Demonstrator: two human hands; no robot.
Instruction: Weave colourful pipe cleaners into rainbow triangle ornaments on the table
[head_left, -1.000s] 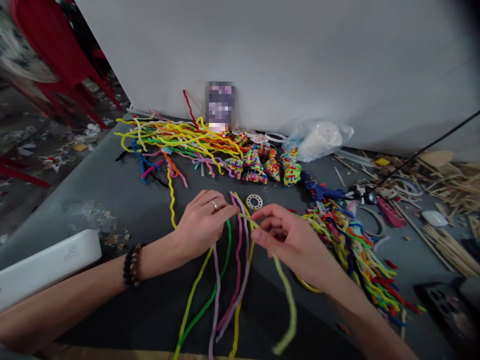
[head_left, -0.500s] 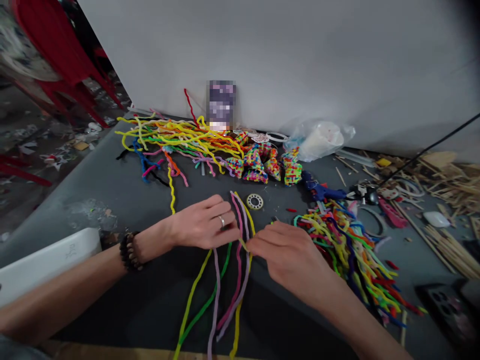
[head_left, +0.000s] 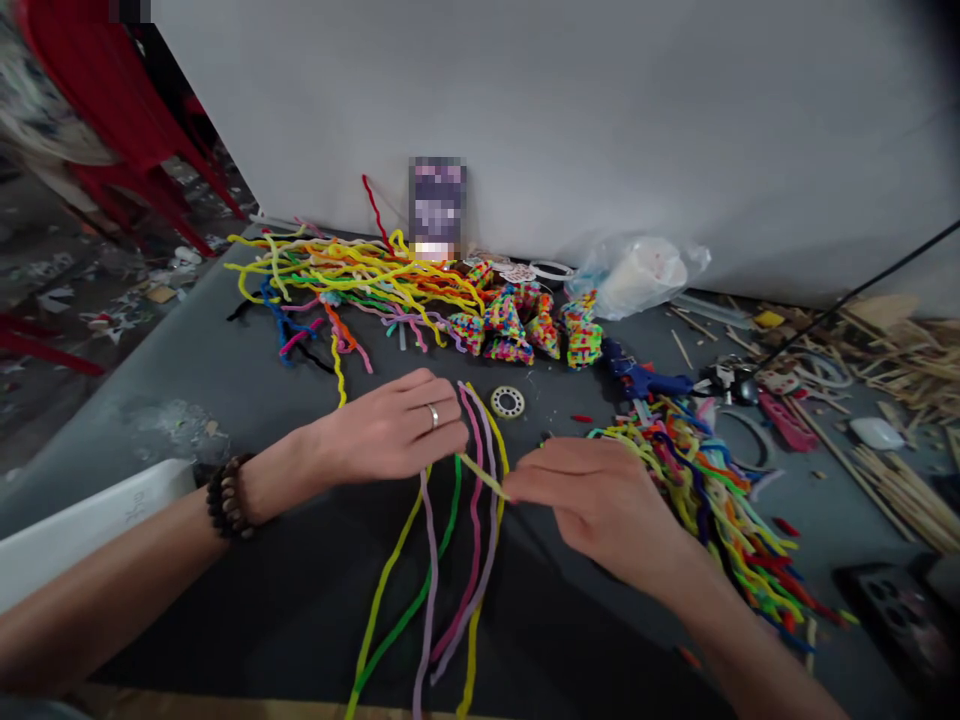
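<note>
Pale yellow pipe cleaner [head_left: 486,477] is strung between your two hands, its visible span short and nearly straight. Your left hand [head_left: 390,425] has one end under closed fingers, the grip itself partly hidden by the knuckles; your right hand [head_left: 600,500] pinches the other end narrowly between thumb and fingertips. Neither hand is nearer: both touch it. Its long axis slants, right end lower and closer to you, and it crosses above the pink strand [head_left: 475,520] and lilac strand beside that; contact with them cannot be confirmed.

Your dark table [head_left: 277,410] carries more loose strands running toward you below the hands, a white slab [head_left: 90,530] by your left forearm and a tangled heap [head_left: 697,480] beyond your right wrist. Just past your fingers lies a pale perforated disc [head_left: 508,402]. Farther out sit a blue glue gun [head_left: 649,380], multicoloured woven pieces [head_left: 506,315] and a clear plastic bag [head_left: 645,278], all before a pale upright panel [head_left: 525,100]. Off to your left, a red chair [head_left: 90,80] stands on a littered floor [head_left: 112,270].
</note>
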